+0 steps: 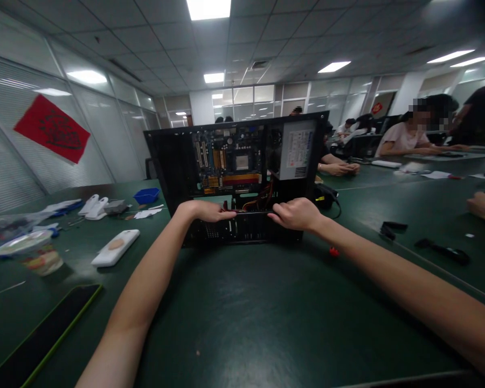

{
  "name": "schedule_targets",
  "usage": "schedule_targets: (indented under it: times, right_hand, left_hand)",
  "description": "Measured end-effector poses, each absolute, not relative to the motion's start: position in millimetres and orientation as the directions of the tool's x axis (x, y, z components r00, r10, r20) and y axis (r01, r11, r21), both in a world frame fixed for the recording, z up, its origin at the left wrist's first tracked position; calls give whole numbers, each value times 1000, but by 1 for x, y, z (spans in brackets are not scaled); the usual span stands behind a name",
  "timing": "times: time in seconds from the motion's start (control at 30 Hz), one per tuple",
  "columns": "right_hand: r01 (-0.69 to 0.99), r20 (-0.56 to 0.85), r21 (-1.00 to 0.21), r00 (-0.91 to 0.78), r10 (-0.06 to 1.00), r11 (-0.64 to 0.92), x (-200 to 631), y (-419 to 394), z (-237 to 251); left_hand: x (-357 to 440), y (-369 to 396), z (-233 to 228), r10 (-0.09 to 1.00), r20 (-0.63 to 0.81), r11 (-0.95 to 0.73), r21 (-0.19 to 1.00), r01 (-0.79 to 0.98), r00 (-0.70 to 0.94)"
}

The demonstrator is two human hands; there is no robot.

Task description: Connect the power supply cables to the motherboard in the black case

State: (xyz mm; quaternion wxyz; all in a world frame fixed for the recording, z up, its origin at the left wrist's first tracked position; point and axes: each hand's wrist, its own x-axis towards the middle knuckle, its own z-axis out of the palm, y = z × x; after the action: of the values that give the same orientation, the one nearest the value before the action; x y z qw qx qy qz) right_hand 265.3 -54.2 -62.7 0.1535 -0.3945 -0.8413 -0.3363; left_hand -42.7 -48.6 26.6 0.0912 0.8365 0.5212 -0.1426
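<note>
Before me on the green table, an opened black computer case [166, 167] stands tilted with its inside towards me. A motherboard [210, 161] is mounted in its upper part, and a silver power supply [297, 153] is fixed at the upper right. Red and yellow cables [267, 194] hang below them. My left hand [208, 210] is closed at a thin edge across the lower part of the case. Further right along this edge, my right hand [297, 213] grips it too, thumb inward. Part of the edge is hidden under the fingers.
On the left lie a blue tray [146, 195], a white box-like device [116, 248], a plastic cup [40, 256] and a black, green-edged phone-like slab [44, 334]. Black straps or cables [442, 250] lie to the right. A co-worker [408, 132] sits across the table.
</note>
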Motion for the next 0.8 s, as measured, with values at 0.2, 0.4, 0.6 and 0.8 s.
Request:
schedule_targets:
  times: [0.2, 0.4, 0.6, 0.8]
  right_hand:
    - [758, 496, 448, -652, 573, 474, 277, -70, -58]
    - [803, 436, 427, -586, 683, 416, 271, -78, -49]
    - [845, 490, 278, -534, 689, 457, 253, -91, -33]
    - [691, 608, -317, -378, 698, 650, 200, -80, -18]
  left_hand:
    - [-43, -65, 36, 779, -349, -486, 190, 853, 522]
    - [-47, -47, 27, 864, -144, -492, -35, 870, 483]
    - [-45, -35, 15, 818, 13, -572, -82, 816, 574]
    - [-39, -40, 20, 724, 326, -595, -152, 789, 608]
